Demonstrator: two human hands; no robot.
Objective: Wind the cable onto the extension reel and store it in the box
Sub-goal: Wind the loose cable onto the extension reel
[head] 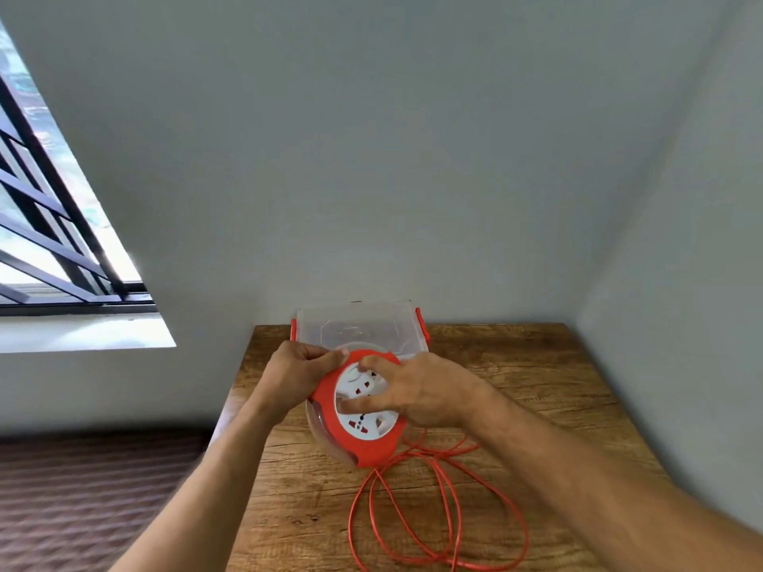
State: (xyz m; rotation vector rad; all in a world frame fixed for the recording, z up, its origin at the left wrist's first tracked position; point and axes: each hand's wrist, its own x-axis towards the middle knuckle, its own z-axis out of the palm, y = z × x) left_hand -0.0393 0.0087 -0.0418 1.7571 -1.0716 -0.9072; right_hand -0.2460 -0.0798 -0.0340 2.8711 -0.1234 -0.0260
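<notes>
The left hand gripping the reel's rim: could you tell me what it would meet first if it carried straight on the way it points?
Probably the clear plastic box with red latches just beyond the red-and-white extension reel; the left hand points up-right toward it, though depth is unclear.

The reel (358, 410) under the fingers (363, 402) is smooth plastic, glossy red with a white face. The cable (437, 518) below them has a smooth orange plastic skin. The box (359, 324) behind them is clear plastic. The counter (536, 406) is matt brown wood with visible grain.
</notes>
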